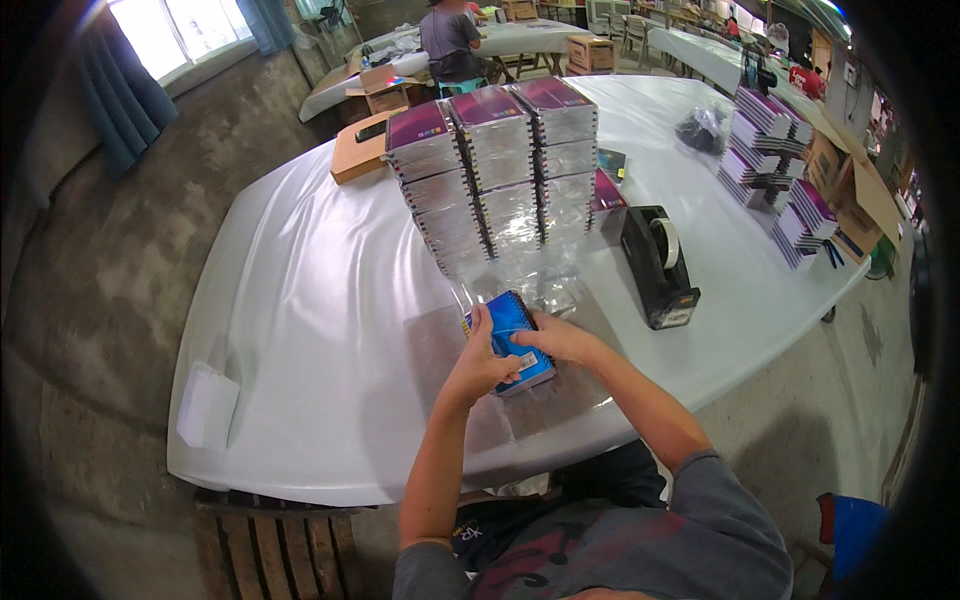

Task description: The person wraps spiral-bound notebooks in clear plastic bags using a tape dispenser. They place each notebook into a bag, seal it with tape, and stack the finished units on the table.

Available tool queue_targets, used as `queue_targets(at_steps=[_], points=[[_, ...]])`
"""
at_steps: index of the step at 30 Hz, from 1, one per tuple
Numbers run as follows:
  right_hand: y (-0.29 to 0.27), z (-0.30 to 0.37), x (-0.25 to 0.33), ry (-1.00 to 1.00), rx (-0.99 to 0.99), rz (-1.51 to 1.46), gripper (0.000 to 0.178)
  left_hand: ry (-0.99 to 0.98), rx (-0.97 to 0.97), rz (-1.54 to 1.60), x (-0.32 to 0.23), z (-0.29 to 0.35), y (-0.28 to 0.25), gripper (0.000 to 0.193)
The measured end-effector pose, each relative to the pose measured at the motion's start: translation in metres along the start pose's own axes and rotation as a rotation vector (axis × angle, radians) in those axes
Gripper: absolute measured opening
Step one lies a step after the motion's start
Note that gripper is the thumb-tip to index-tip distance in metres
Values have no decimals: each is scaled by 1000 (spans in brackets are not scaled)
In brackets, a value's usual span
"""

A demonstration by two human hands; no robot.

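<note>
1. While the left hand (487, 356) grips the left side of the blue spiral-bound notebook (507, 312), the right hand (562, 341) grips its right side, thumb over the cover.
2. The notebook sits between the person and 3 stacks of purple-covered notebooks (508, 160), above the white-covered table (320, 350), with clear plastic film (556, 294) near it.
3. It probably feels light, fairly stiff and sturdy; its glossy cover may slip.
4. Pinching the flat faces seems best, sparing the bendable coils (525, 305).
</note>
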State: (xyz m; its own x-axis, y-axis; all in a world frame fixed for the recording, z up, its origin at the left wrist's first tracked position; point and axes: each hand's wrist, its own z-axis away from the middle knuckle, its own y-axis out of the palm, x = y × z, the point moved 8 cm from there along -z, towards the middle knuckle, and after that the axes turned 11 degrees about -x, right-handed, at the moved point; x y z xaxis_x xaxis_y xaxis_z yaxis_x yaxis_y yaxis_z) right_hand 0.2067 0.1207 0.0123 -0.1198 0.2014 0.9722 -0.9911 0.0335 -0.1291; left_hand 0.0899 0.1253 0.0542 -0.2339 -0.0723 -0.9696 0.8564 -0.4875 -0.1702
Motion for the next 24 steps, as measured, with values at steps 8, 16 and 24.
queue_targets(at_steps=[8, 16, 24], points=[[8, 12, 10, -102, -198, 203, 87, 202, 72, -79, -10, -3, 7, 129], [6, 14, 6, -96, -167, 261, 82, 230, -137, -98, -16, 9, -29, 93], [4, 17, 5, -80, -192, 356, 78, 382, -54, -924, 2, 21, -16, 62]])
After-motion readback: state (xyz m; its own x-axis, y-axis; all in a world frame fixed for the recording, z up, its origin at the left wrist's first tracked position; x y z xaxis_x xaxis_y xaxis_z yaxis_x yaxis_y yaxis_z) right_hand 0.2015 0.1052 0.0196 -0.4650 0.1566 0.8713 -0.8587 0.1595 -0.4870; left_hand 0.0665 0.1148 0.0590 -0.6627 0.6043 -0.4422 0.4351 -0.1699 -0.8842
